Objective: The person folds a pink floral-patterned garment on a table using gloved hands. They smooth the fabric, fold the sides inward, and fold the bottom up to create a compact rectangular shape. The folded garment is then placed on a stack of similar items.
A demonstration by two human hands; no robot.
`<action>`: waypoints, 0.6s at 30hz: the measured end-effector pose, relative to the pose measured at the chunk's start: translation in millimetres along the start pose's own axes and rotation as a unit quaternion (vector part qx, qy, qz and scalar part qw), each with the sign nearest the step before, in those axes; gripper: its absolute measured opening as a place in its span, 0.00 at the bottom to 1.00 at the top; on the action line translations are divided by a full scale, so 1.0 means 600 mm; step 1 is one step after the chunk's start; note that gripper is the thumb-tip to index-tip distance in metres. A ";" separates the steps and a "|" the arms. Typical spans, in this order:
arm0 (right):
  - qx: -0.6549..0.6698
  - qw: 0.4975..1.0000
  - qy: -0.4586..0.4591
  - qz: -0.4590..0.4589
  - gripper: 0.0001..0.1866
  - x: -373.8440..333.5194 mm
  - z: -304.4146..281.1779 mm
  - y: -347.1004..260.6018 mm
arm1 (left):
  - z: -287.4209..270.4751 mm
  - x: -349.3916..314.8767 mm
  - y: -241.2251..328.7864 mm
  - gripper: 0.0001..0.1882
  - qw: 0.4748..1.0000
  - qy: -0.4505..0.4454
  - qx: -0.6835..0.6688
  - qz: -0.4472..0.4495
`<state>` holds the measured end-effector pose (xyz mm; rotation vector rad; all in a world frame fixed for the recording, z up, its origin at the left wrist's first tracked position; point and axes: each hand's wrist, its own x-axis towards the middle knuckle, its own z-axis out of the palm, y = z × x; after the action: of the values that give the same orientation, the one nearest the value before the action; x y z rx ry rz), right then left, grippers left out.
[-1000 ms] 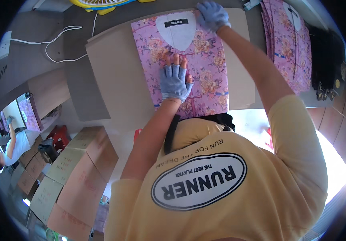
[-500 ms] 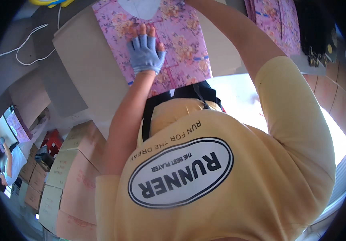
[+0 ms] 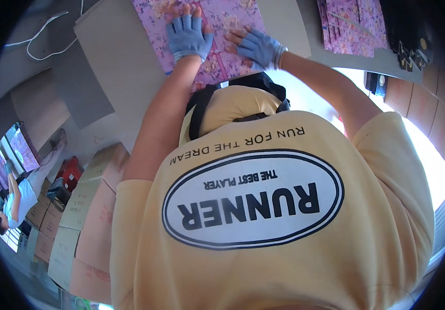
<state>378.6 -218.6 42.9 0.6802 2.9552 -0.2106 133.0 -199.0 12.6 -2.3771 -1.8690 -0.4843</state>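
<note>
Your gloved left hand (image 3: 189, 37) lies palm-down on the pink floral piece (image 3: 221, 20), fingers spread; your gloved right hand (image 3: 259, 49) rests on it alongside, fingers extended, slightly apart. The piece lies before you on brown board (image 3: 114, 57); similar overlapping pieces (image 3: 349, 28) lie rightward.

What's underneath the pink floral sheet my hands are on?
A wide, flat tan board shows past the left and right edges of the pink floral sheet; whatever lies directly beneath the sheet is covered.

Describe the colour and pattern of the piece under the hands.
The piece is pinkish purple with a floral print, seen best in the head view.
</note>
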 end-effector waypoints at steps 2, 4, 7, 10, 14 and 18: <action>0.011 0.999 0.000 0.030 0.31 -0.023 -0.003 -0.027 | -0.015 -0.016 0.007 0.31 0.999 -0.039 -0.008 -0.008; 0.050 0.996 0.046 0.056 0.32 -0.039 0.012 -0.049 | -0.032 -0.060 0.011 0.32 0.997 -0.079 0.000 -0.004; 0.019 0.993 0.019 0.112 0.35 -0.045 0.002 -0.069 | -0.032 -0.083 0.016 0.35 0.995 -0.066 -0.071 0.006; 0.014 0.995 0.008 0.097 0.35 -0.026 -0.009 -0.039 | -0.032 -0.082 0.018 0.36 0.994 -0.072 -0.076 0.004; -0.019 0.969 0.001 0.248 0.34 0.087 -0.028 0.094 | -0.029 -0.083 0.016 0.36 0.993 -0.065 -0.098 0.000; -0.039 0.949 0.143 0.277 0.32 0.187 -0.025 0.273 | -0.030 -0.073 0.015 0.35 0.993 -0.046 -0.111 0.014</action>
<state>349.5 -22.6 24.8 1.6008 2.8467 0.0590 128.9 -246.9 17.8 -2.6042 -1.9070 -0.6202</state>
